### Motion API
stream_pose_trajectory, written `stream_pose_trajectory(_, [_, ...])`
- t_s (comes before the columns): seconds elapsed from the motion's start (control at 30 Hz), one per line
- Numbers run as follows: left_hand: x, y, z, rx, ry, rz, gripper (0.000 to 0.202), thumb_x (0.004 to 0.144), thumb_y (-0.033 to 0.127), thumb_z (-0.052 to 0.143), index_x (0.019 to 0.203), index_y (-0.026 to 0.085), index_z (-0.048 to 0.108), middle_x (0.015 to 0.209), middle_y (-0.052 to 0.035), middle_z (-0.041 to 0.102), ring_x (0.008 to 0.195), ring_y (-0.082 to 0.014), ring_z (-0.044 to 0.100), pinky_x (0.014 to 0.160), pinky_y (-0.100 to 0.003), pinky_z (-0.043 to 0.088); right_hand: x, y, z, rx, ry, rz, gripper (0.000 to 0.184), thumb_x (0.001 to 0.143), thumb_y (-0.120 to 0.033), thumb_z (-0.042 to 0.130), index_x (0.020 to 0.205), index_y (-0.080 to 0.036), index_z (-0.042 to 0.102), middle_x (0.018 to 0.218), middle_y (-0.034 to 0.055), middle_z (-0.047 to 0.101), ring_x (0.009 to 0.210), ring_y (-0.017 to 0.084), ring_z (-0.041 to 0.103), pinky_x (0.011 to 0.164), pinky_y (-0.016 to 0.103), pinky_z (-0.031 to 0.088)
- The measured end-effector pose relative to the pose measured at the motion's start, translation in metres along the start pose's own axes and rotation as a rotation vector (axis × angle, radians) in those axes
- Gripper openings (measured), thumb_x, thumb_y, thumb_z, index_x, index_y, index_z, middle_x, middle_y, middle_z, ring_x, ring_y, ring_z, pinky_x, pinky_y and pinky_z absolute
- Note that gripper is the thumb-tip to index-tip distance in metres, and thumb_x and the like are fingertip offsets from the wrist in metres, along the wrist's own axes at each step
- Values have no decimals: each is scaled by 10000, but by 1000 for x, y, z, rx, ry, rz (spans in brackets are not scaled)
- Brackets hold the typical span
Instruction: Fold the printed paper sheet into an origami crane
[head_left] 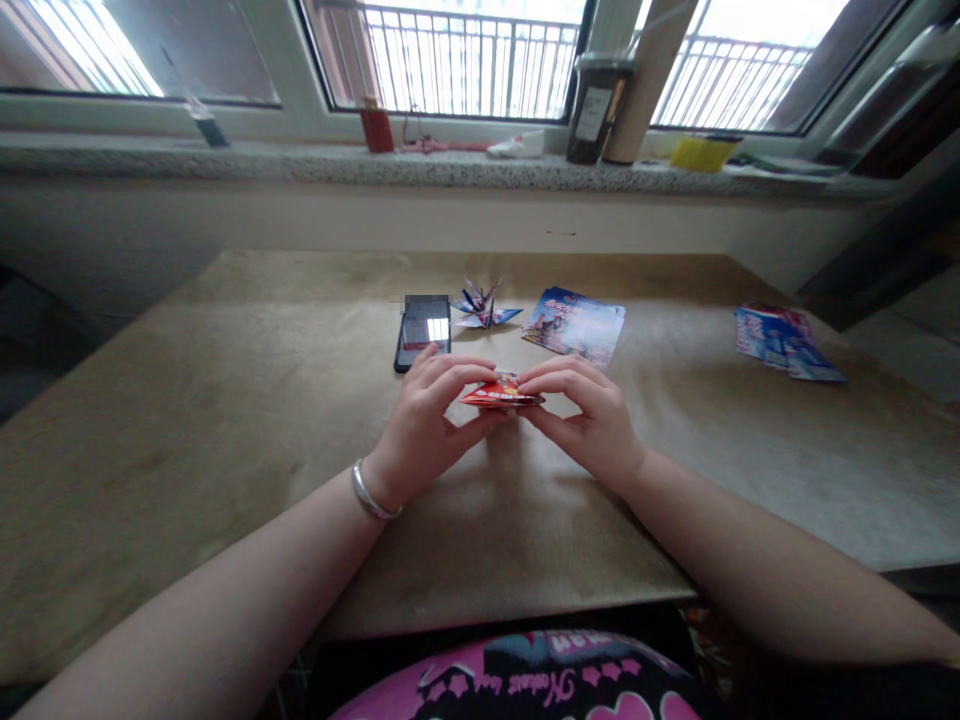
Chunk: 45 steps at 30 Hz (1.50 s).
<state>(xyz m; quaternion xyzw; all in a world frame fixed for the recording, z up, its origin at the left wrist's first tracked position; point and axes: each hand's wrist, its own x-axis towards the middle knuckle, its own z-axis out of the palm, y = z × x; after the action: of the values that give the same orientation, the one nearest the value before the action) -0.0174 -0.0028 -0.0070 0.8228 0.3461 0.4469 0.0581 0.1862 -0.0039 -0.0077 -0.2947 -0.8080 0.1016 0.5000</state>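
A small red folded paper piece (501, 392) is held just above the tan table (225, 420) between both hands. My left hand (427, 425), with a silver bracelet at the wrist, pinches its left end with fingers and thumb. My right hand (589, 415) pinches its right end the same way. A finished blue paper crane (484, 305) stands on the table just beyond the hands.
A black phone (424, 332) lies beyond my left hand. A stack of printed blue sheets (576, 325) lies beyond my right hand, and another stack (784, 342) at the far right. The stone windowsill (300, 165) carries a red cup (376, 127), a dark jar (596, 110) and a yellow item (703, 152).
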Motion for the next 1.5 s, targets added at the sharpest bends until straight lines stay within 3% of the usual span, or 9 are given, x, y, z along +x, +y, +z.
stream_pose_trajectory(0.1, [0,2,-1,-84,16,29,267,805,242,689,1054,219,594,1073,-53,664,1024,-185,610,1009,-411,410,0,0,-1,-12,15,-13,92,822,-234,660,912,-252,647,936,33,701,891,176,645,823,354,523])
stream_pose_trajectory(0.3, [1,5,-2,-173,113,53,161,811,204,682,967,211,641,970,-42,674,928,-162,625,871,-349,510,-1,1,-2,-38,25,-9,90,817,-239,668,901,-264,647,944,27,702,898,182,644,818,368,519])
stream_pose_trajectory(0.5, [1,6,-3,-177,134,87,127,805,165,683,915,219,648,946,-20,688,908,-151,631,900,-373,501,0,0,-4,-58,54,-54,111,813,-209,671,901,-272,646,937,19,705,901,180,642,827,373,508])
stream_pose_trajectory(1.0, [0,1,1,-234,148,10,61,801,189,694,855,211,676,859,-14,695,849,-148,638,844,-351,518,0,3,-3,-66,13,-22,76,816,-256,670,890,-270,656,903,16,717,894,189,645,848,389,504])
stream_pose_trajectory(1.5, [-1,2,1,-281,100,-25,39,816,198,674,854,205,676,865,-27,679,848,-150,626,831,-339,517,1,2,-3,-57,49,-38,53,804,-218,677,832,-261,663,845,15,716,846,183,645,827,381,508])
